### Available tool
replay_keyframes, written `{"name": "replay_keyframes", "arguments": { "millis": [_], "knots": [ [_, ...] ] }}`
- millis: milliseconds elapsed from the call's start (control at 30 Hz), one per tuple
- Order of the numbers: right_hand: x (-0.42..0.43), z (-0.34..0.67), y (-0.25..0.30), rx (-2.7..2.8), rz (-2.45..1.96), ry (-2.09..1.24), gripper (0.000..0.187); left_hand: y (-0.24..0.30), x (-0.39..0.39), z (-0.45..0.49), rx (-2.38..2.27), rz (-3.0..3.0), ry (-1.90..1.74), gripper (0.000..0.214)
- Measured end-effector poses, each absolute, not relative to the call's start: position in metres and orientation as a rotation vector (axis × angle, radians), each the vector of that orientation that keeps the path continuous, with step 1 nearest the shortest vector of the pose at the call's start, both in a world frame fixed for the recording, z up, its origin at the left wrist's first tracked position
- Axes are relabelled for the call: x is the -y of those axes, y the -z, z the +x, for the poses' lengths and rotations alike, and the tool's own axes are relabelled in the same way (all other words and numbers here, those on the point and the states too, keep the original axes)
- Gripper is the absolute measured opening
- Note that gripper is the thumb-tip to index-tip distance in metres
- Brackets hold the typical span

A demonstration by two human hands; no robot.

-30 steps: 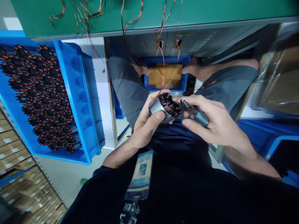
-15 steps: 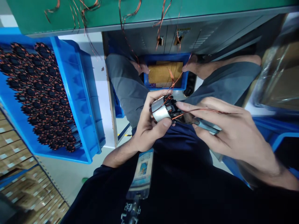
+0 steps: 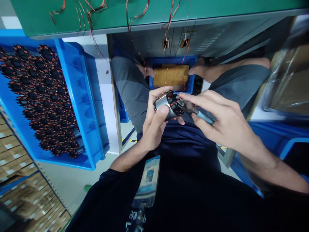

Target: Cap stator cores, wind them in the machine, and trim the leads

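Observation:
A motor stator (image 3: 164,103) with a silvery metal body, black slotted end and copper windings lies in my left hand (image 3: 154,125). The thumb presses on its metal side and the fingers wrap behind it. My right hand (image 3: 223,117) is closed around pliers with a blue-grey handle (image 3: 204,117). Their dark jaws (image 3: 187,105) are at the stator's black end, where the right index fingertip also rests. Whether the jaws grip a wire there is hidden.
On the left, a blue crate (image 3: 83,129) holds many similar stators (image 3: 45,100). Loose copper wires (image 3: 90,16) hang over the edge of the green bench top (image 3: 205,11). Between my feet stands a blue bin (image 3: 175,59) with cardboard (image 3: 171,75) in it. More blue bins (image 3: 270,129) stand at right.
My right hand has moved left with the pliers, closer to the stator. The stator has tilted in my left hand. A long copper wire across my right fingers no longer shows there.

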State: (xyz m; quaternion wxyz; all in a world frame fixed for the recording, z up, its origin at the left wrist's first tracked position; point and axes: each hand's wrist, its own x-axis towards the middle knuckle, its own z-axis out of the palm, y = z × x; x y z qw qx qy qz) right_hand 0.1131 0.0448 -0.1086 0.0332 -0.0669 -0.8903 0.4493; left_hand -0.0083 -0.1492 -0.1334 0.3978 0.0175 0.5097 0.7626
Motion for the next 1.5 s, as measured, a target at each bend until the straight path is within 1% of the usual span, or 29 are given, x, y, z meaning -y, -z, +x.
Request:
{"name": "replay_keyframes", "arguments": {
  "millis": [100,267,333,433,533,633,700,767,833,1000,1100,1200,1267,1400,1500],
  "knots": [
    [-0.044,0.114,0.102,2.778,-0.205,-1.315,0.075,0.132,0.151,-0.008,-1.287,0.093,-1.942,0.05],
    [-0.041,0.116,0.093,2.769,-0.187,-1.299,0.07,0.133,0.155,-0.006,-1.215,0.254,-1.928,0.047],
    [-0.039,0.119,0.09,2.787,-0.199,-1.235,0.07,0.132,0.156,-0.004,-1.205,0.279,-1.919,0.045],
    [-0.036,0.121,0.094,2.766,-0.241,-1.148,0.062,0.131,0.156,-0.002,-1.202,0.315,-1.93,0.041],
    [-0.036,0.12,0.107,2.677,-0.264,-1.269,0.053,0.138,0.154,0.001,-1.228,0.338,-1.941,0.04],
    [-0.039,0.116,0.123,2.579,-0.309,-1.433,0.05,0.149,0.151,0.002,-1.274,0.324,-1.988,0.039],
    [-0.04,0.115,0.131,2.571,-0.32,-1.476,0.054,0.153,0.147,0.002,-1.253,0.226,-2.029,0.034],
    [-0.041,0.116,0.134,2.612,-0.313,-1.489,0.063,0.151,0.143,0.0,-1.213,0.087,-2.044,0.025],
    [-0.04,0.118,0.134,2.668,-0.307,-1.466,0.069,0.146,0.14,-0.002,-1.21,-0.008,-2.028,0.024],
    [-0.036,0.123,0.128,2.746,-0.276,-1.305,0.068,0.133,0.134,-0.002,-1.223,-0.102,-1.985,0.028],
    [-0.034,0.125,0.124,2.786,-0.292,-1.203,0.071,0.128,0.131,-0.001,-1.249,-0.117,-1.987,0.027],
    [-0.032,0.127,0.122,2.754,-0.323,-1.222,0.073,0.121,0.128,0.0,-1.312,-0.109,-1.98,0.024],
    [-0.028,0.128,0.122,2.646,-0.409,-1.339,0.068,0.116,0.127,0.001,-1.306,-0.11,-1.994,0.022],
    [-0.014,0.12,0.121,2.29,-0.657,-1.589,0.049,0.111,0.128,0.003,-1.237,-0.091,-2.028,0.019],
    [-0.008,0.106,0.12,2.109,-0.612,-1.648,0.031,0.113,0.13,0.006,-1.259,-0.003,-1.981,0.02]
  ]
}}
